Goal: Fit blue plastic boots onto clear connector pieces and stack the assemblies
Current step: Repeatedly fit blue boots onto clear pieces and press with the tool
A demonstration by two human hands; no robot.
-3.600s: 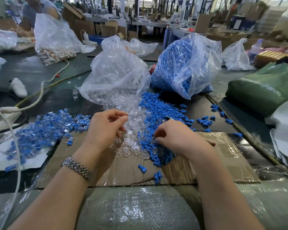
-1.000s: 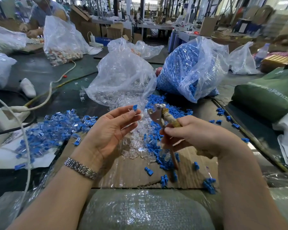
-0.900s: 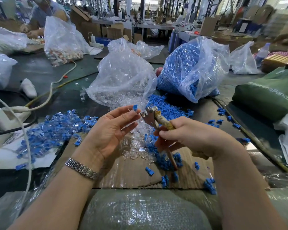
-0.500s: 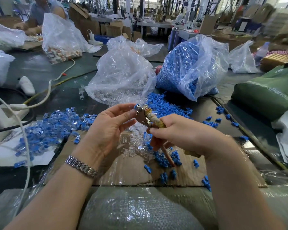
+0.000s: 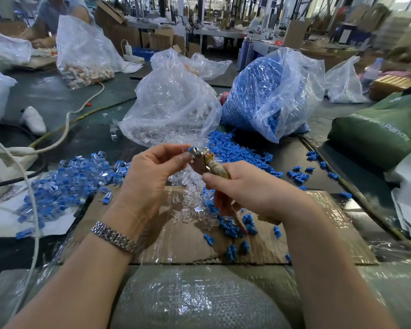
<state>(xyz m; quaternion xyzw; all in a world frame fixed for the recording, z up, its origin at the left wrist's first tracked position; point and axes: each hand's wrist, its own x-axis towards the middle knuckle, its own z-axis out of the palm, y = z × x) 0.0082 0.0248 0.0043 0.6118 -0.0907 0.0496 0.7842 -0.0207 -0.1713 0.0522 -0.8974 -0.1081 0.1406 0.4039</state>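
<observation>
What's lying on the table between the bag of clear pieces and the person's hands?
Head view: loose clear connector pieces and blue boots spilled from the clear-piece bag.

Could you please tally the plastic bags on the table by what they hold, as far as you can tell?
Blue boots bag: 1
Clear connectors bag: 1
Orange and white parts bag: 1
Contents unclear: at least 4
Total: at least 7

Worktop [image 5: 57, 96]: dark, with a taped cardboard sheet [image 5: 330, 222] at centre front and bubble wrap [image 5: 195, 300] at the near edge. A white cable [image 5: 67, 124] crosses the left side beside a yellow cord [image 5: 100, 110]. A green bag [image 5: 377, 129] lies at right. Far left, a clear bag of pale mixed parts [image 5: 86, 55]. Cardboard boxes [image 5: 119, 24] stand behind.
</observation>
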